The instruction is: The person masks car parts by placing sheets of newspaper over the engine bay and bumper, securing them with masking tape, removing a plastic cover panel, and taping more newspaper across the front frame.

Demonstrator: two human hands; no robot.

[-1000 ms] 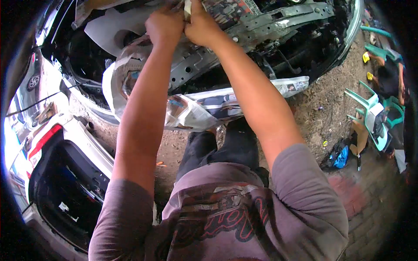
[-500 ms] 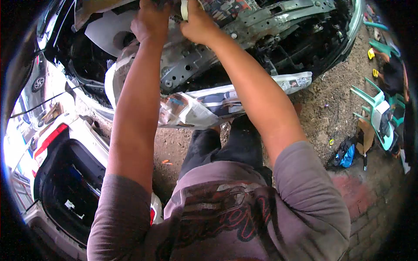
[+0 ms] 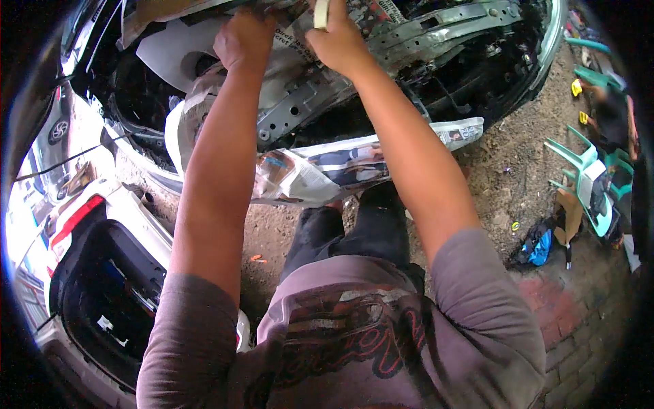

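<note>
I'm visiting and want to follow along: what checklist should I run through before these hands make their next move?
1. Tape roll in the right hand: ok, it is held there.
2. Left hand gripping something: cannot tell, its fingertips are lost in shadow.
3. Hands apart: ok, printed newspaper shows between them.
4. Lower newspaper wrap smooth: not ok, it is crumpled toward the left.
5. Green plastic chair clear of the arms: ok, it is off to the right.

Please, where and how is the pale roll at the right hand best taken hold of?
Probably pinch the pale roll across its narrow band, coming from the left: the curved band lies exposed there, while the right hand lies below and right of it.
</note>
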